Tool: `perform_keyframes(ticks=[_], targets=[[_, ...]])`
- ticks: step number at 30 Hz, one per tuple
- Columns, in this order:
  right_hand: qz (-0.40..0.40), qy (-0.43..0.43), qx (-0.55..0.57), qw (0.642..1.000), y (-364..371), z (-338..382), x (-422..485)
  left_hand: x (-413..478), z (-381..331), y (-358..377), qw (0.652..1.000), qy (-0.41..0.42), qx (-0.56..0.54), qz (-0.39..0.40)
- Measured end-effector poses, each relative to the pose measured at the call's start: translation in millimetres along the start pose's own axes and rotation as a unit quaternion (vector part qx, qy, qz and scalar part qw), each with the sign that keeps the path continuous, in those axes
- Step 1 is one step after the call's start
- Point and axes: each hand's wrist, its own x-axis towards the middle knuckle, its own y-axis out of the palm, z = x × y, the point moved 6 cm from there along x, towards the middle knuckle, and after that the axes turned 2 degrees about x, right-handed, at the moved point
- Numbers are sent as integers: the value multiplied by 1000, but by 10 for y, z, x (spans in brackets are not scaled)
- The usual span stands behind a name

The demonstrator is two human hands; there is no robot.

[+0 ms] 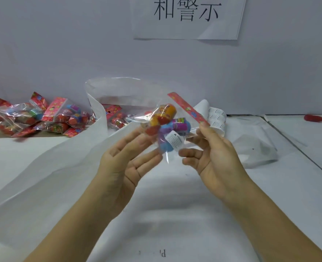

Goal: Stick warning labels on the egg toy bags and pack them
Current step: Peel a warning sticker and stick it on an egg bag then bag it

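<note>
A clear egg toy bag (pixel 167 127) with a red printed header hangs in the air at the centre. It holds orange, purple and blue eggs, and a small white warning label (pixel 173 141) is stuck on its front. My right hand (pixel 211 152) pinches the bag's right edge below the header between thumb and fingers. My left hand (pixel 126 156) is under the bag's left side, palm up, with straight fingers touching it. A curled sheet of white labels (pixel 216 120) lies behind my right hand.
A pile of egg toy bags (pixel 37 118) lies at the back left. A large clear packing bag (pixel 99 103) stands open behind my hands with several toy bags inside. More plastic sheet (pixel 258 148) lies at the right. A red object (pixel 314 118) sits far right.
</note>
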Motion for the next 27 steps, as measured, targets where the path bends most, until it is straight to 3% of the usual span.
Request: perform_keyframes(ticks=[8,13,18,23,27], targets=[[25,-46,-136,989,-20,29,54,-34,32,-12,998,10,2,-55],[34,-60,-113,991,1,8,48,-34,46,-59,996,23,17,-81],[44,-74,-105,991,25,28,41,-26,66,-37,998,31,16,-57],[69,-79,-118,987,68,-68,5,-57,113,-1,989,40,134,-49],[76,-83,-122,986,94,-105,-5,-53,89,-13,986,59,148,-54]])
